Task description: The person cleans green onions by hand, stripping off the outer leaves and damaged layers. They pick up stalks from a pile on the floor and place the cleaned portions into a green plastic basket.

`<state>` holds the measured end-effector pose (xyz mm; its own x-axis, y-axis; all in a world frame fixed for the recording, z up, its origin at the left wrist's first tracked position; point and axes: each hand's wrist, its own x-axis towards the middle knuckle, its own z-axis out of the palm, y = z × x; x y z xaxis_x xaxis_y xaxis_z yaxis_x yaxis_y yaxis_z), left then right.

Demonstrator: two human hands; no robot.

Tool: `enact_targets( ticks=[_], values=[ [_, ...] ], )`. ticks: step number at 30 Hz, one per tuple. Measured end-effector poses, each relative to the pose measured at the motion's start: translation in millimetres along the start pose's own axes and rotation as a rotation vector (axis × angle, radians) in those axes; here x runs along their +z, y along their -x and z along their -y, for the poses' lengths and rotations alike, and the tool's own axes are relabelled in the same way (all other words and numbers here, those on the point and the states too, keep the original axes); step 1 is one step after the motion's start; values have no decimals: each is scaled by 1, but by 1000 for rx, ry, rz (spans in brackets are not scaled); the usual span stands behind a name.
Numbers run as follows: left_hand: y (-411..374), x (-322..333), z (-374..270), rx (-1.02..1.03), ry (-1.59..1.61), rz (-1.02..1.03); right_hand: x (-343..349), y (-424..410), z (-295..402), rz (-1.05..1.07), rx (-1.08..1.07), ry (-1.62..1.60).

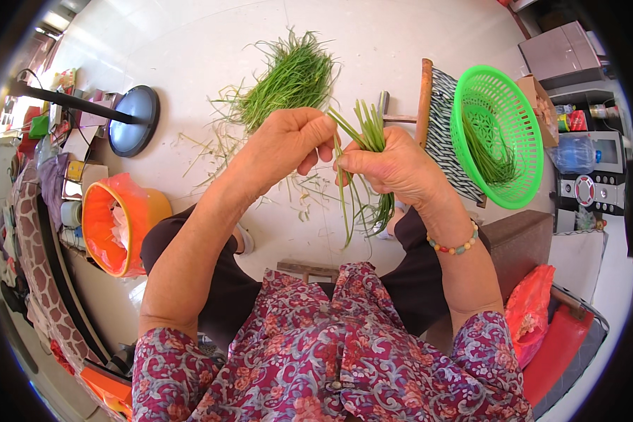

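In the middle of the head view, my right hand [393, 163] is closed around a bunch of thin green stalks [369, 129], probably chives. Their pale cut ends point up and their dark leaves hang down below the fist. My left hand [290, 140] is beside it, thumb and fingertips pinching the end of a stalk at the bunch's left edge. Beyond my hands, a big heap of the same greens [295, 76] lies on the floor. More stalks [488, 153] rest inside a green plastic colander basket [533, 126] at the right.
The basket rests on a woven-seat stool [438, 105]. Loose trimmings [216, 147] are scattered on the tiled floor. At left stand a lined orange bin [155, 203] and a round black stand base [134, 121]. A red plastic bag [530, 311] is at lower right.
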<state>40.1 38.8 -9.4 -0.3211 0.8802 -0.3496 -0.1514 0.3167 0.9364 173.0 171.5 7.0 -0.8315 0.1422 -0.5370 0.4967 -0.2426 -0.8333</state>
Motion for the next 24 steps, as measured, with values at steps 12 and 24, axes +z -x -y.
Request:
enact_targets(
  ticks=[12,24],
  values=[
    [5,-2,-4,-75,-218,22,0,1,1,-101,-16,188],
    [6,-14,6,21,-34,-142,-1,4,4,-92,24,225]
  ],
)
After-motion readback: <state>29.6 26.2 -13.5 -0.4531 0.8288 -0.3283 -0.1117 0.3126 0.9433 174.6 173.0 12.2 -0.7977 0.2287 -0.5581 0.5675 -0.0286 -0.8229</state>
